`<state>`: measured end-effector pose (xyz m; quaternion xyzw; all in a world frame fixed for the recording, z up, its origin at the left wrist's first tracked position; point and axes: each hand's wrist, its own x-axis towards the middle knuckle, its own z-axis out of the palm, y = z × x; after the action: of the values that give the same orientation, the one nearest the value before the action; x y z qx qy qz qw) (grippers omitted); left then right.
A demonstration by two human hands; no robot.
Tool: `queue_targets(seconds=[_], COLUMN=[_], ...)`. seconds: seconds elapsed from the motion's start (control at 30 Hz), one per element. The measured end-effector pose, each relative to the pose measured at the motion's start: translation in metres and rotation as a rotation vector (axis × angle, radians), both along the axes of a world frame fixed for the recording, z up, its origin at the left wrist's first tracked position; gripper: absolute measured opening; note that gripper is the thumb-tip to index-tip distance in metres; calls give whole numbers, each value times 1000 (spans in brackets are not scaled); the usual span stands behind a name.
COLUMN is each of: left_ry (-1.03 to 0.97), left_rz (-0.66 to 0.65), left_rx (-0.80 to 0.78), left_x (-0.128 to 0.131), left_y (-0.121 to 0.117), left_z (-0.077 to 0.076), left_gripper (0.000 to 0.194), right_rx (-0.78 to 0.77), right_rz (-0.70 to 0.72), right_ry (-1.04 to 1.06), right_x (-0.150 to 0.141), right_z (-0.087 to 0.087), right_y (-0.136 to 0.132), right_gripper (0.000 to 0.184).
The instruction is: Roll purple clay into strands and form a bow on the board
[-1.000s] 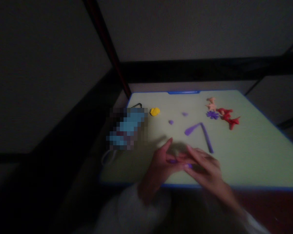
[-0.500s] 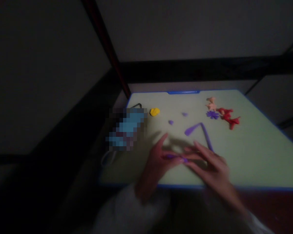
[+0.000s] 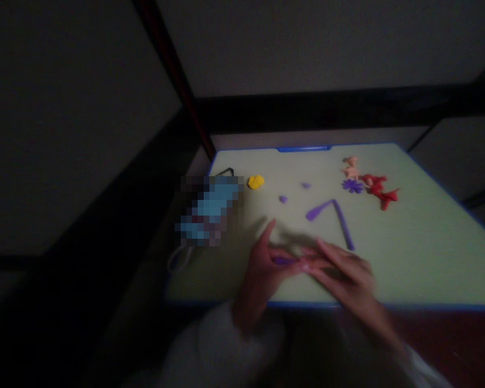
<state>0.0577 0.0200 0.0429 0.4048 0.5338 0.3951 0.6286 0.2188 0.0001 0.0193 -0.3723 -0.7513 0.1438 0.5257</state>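
Near the front edge of the table, my left hand [image 3: 263, 269] is closed on a strip of purple modelling clay [image 3: 283, 261]. My right hand [image 3: 345, 275] meets it from the right, its fingertips pinched at the strip's right end, where fingers hide the clay. Just beyond lies a bent purple clay roll [image 3: 343, 223], thicker at its left end. Two small purple lumps, a nearer one [image 3: 283, 199] and a farther one [image 3: 305, 185], rest on the tabletop past my hands.
The pale table [image 3: 420, 258] has a blue rim. A yellow clay piece [image 3: 256, 181] lies at the back left, beside a blurred-out blue object [image 3: 216, 207]. Rightward are a purple flower shape [image 3: 353, 186], peach pieces [image 3: 351, 171] and red pieces [image 3: 382, 195].
Both hands stay together on the purple strip while their fingers shift along it. The right end of the strip, visible earlier, is now mostly covered. The view has tilted slightly.
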Motion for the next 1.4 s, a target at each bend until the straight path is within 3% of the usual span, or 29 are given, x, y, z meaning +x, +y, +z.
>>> queue_targets(seconds=[0.2,0.4,0.57,0.8,0.93,1.1,1.17,1.23,1.33,1.4], left_ry=[-121,-173,-162,-217,-142,-114,-121,-82,13,31], left_rz=[-5,-38,-18,-53,-32,-17,-51,-78,-69,-51], left_rx=[-14,-54,-46,-108,-76,-24,13,86,196,223], left_x=[6,11,9,-1,-4,-6,-6,-6,-6,-7], left_y=[-1,-4,-5,-1,0,-1,-2,-3,-4,-3], left_z=[-9,-8,-8,-4,1,3,3,4,5,5], left_gripper=[106,112,110,96,88,85,75,53,21,14], right_rx=[-32,-37,-67,-160,-141,-98,-84,-82,-64,-73], right_rz=[59,103,134,13,13,-84,-97,-105,-109,-91], right_ry=[-12,16,41,226,200,140,136,127,114,110], right_x=[-6,-11,-11,-5,-3,0,1,1,2,2], right_z=[1,9,3,-2,0,0,1,2,7,10], right_y=[4,4,4,0,-2,-5,-5,-5,-4,-4], right_gripper=[74,69,63,73,73,71,71,69,54,42])
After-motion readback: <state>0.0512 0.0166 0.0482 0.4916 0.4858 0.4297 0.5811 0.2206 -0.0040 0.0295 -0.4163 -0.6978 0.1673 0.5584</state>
